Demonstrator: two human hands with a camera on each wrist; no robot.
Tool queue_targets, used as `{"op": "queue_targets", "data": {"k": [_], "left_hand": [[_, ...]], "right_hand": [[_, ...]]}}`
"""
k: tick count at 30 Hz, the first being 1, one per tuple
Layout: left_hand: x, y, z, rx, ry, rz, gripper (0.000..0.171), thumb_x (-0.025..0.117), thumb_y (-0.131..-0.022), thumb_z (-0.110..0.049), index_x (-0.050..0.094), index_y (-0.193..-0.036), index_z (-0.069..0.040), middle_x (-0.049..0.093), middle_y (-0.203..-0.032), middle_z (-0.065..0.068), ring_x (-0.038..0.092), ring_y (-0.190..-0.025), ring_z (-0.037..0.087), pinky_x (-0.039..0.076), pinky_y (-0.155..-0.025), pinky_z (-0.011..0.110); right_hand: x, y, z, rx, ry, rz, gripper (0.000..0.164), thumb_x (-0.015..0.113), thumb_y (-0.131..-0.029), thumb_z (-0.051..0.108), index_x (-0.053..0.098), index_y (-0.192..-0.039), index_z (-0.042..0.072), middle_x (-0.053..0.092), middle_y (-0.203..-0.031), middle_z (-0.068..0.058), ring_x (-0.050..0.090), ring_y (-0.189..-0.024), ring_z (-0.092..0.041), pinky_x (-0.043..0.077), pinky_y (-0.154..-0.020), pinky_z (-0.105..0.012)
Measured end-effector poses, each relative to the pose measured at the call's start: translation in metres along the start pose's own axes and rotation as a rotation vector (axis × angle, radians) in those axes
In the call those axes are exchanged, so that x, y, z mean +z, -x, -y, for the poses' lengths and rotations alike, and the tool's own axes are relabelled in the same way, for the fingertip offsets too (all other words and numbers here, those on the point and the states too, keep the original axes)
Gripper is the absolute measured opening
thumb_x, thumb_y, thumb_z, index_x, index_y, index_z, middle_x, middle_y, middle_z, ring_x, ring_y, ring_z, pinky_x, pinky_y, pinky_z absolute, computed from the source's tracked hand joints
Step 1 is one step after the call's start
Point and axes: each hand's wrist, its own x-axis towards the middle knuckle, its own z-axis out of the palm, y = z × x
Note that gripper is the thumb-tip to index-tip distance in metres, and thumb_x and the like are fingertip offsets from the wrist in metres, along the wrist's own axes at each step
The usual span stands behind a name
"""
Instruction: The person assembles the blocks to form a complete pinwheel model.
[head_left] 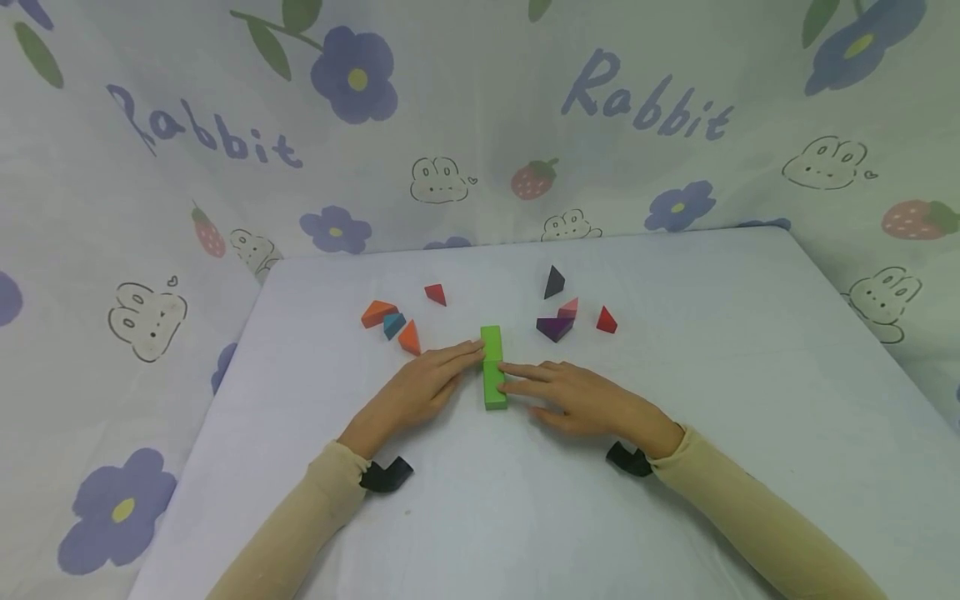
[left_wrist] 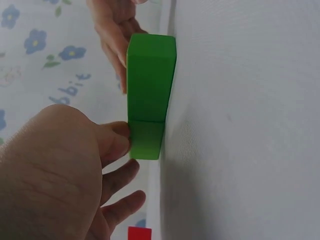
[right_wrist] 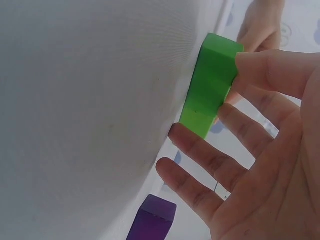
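Note:
Two green blocks lie end to end in one row on the white table [head_left: 480, 517]: a far one [head_left: 491, 337] and a near one [head_left: 494, 390]. At the left side of the row is my left hand [head_left: 420, 387], with extended fingertips at the far block. From the right, my right hand [head_left: 581, 398] reaches with spread fingers, and its fingertips rest on the near block close to the seam. In the right wrist view those fingers stay straight beside the near block [right_wrist: 212, 72]. The left wrist view shows the two blocks meeting flush.
Beyond the left hand are two orange blocks [head_left: 378, 313] [head_left: 410, 337], a blue one [head_left: 393, 325] and a red one [head_left: 436, 293]. Past the right hand lie a purple block [head_left: 555, 328], a pink one [head_left: 568, 307], a dark one [head_left: 554, 283] and another red one [head_left: 607, 320].

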Motion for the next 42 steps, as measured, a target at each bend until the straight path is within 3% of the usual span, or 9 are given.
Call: {"op": "queue_targets", "data": {"k": [12,16,20,24,27,31,42], "left_hand": [[0.002,0.002,0.0,-0.006,0.009,0.007,0.049,0.054,-0.1,-0.011,0.045,-0.148,-0.016,0.044,-0.153,0.001,0.041,-0.142,0.019,0.04,-0.113,0.042],[-0.005,0.003,-0.001,-0.013,0.005,-0.05,0.047,0.058,-0.096,-0.006,0.052,-0.142,-0.015,0.047,-0.151,0.0,0.043,-0.14,0.019,0.04,-0.113,0.041],[-0.01,0.001,-0.005,0.032,-0.013,-0.111,0.04,0.061,-0.093,-0.004,0.062,-0.132,-0.013,0.053,-0.145,0.002,0.048,-0.136,0.02,0.043,-0.111,0.041],[-0.008,-0.001,-0.013,0.123,-0.021,-0.098,0.034,0.062,-0.094,-0.013,0.065,-0.127,-0.011,0.057,-0.14,0.006,0.051,-0.134,0.022,0.045,-0.109,0.041],[-0.004,-0.002,-0.017,0.153,-0.01,-0.096,0.032,0.063,-0.094,-0.018,0.066,-0.125,-0.011,0.058,-0.139,0.007,0.052,-0.133,0.022,0.046,-0.108,0.04],[0.0,-0.003,-0.02,0.147,-0.004,-0.094,0.034,0.067,-0.092,-0.021,0.067,-0.125,-0.011,0.058,-0.139,0.006,0.052,-0.132,0.021,0.046,-0.108,0.04],[0.003,-0.004,-0.022,0.142,-0.021,-0.077,0.039,0.069,-0.091,-0.024,0.066,-0.126,-0.008,0.06,-0.138,0.005,0.055,-0.129,0.019,0.047,-0.106,0.038]], "right_hand": [[-0.001,0.002,0.0,0.017,-0.003,0.014,0.054,0.06,-0.097,0.022,0.043,-0.148,0.026,0.034,-0.159,0.003,0.054,-0.129,-0.021,0.049,-0.103,-0.04],[-0.01,0.004,-0.005,0.049,-0.015,-0.015,0.055,0.061,-0.096,0.02,0.043,-0.149,0.025,0.034,-0.159,0.003,0.05,-0.135,-0.02,0.049,-0.103,-0.042],[-0.02,0.01,-0.019,0.106,-0.001,-0.09,0.053,0.062,-0.095,0.018,0.048,-0.146,0.021,0.037,-0.157,0.0,0.046,-0.137,-0.025,0.046,-0.106,-0.047],[-0.026,0.018,-0.036,0.186,0.026,-0.157,0.047,0.063,-0.094,0.018,0.054,-0.141,0.016,0.044,-0.152,-0.006,0.046,-0.136,-0.028,0.042,-0.109,-0.051],[-0.028,0.023,-0.047,0.243,0.038,-0.177,0.044,0.063,-0.095,0.018,0.056,-0.138,0.013,0.047,-0.15,-0.009,0.046,-0.136,-0.03,0.038,-0.112,-0.054],[-0.027,0.026,-0.058,0.263,0.027,-0.167,0.042,0.062,-0.095,0.016,0.058,-0.136,0.01,0.047,-0.149,-0.012,0.045,-0.136,-0.032,0.032,-0.114,-0.059],[-0.029,0.027,-0.062,0.272,0.006,-0.141,0.039,0.063,-0.095,0.016,0.06,-0.133,0.009,0.05,-0.147,-0.011,0.045,-0.136,-0.033,0.034,-0.114,-0.057]]}}
